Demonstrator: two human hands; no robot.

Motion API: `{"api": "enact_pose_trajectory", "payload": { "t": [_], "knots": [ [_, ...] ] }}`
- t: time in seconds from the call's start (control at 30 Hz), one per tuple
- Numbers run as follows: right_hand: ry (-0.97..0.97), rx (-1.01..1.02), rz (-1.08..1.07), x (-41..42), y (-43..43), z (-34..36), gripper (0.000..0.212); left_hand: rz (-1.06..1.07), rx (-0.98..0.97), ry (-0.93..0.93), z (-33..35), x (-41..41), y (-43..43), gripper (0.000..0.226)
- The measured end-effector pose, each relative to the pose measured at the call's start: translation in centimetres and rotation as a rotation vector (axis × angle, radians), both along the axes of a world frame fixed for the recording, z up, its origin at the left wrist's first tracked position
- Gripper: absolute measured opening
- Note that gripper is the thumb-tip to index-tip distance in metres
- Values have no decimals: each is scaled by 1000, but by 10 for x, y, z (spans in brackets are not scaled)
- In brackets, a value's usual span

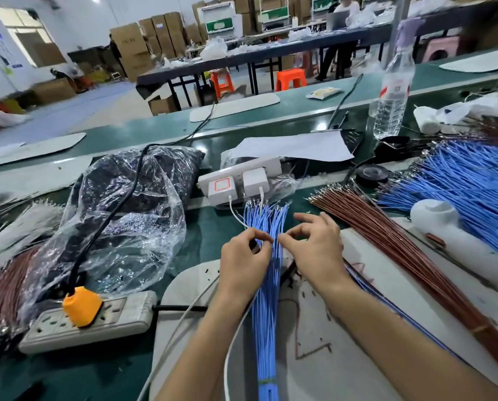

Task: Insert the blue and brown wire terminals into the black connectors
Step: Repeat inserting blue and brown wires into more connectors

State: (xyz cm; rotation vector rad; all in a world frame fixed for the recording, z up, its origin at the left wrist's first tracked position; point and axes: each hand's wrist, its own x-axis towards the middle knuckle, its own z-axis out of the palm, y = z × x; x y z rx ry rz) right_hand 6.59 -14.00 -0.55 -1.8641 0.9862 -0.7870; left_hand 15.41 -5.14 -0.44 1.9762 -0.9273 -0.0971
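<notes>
Blue wire bundle (266,314) lies on the pale work mat (343,357), running from 6 o'clock up to the middle of the view, with its terminal ends fanning toward 12. The left hand (243,261) and right hand (314,247) meet over it just below the fan. Each has thumb and forefinger pinched on strands, and the right hand's other fingers are spread. A small dark piece shows under the left fingers, perhaps a black connector, but it is too small to tell.

At 3 o'clock from the hands lies the brown wire bundle (401,241), with a larger blue heap (473,180) at 2. A clear plastic bag (126,215) of dark parts sits at 9, and a power strip (103,322) at 8.

No finished wire-and-connector piece is plainly visible. The work looks to be at picking out one blue wire, so nearly all the inserting, blue and brown, seems left to do.
</notes>
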Motion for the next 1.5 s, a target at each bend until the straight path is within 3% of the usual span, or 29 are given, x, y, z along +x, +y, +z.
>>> {"api": "enact_pose_trajectory", "payload": {
  "t": [0.23, 0.6, 0.73, 0.8, 0.93, 1.07, 1.13, 1.3, 1.5],
  "knots": [
    [-389, 23, 13, -5, -1, 7, 13, -270, -6, 89, 3, -5, 2, 16],
    [-445, 162, 106, -3, 0, 5, 17, -421, -19, 286, 5, 4, 8, 12],
    [-503, 276, 223, -5, 2, 11, 9, -304, -182, 279, 0, 5, 4, 21],
    [-421, 358, 405, -7, 2, 12, 4, -203, -336, 325, 1, 9, 5, 20],
    [-78, 391, 774, -9, 6, 12, 2, 2, -555, 389, 1, 22, 6, 17],
    [-2, 501, 970, -15, 3, 15, 18, 108, -716, 523, 1, 27, 6, 14],
    [-88, 532, 902, -15, 4, 16, 13, 98, -710, 494, 0, 27, 7, 15],
    [-610, 514, 443, -12, -7, 19, 16, -118, -549, 431, 3, 10, 2, 23],
    [-762, 337, 200, -13, -15, 24, 16, -245, -378, 266, -4, 1, 1, 30]
  ]
}}
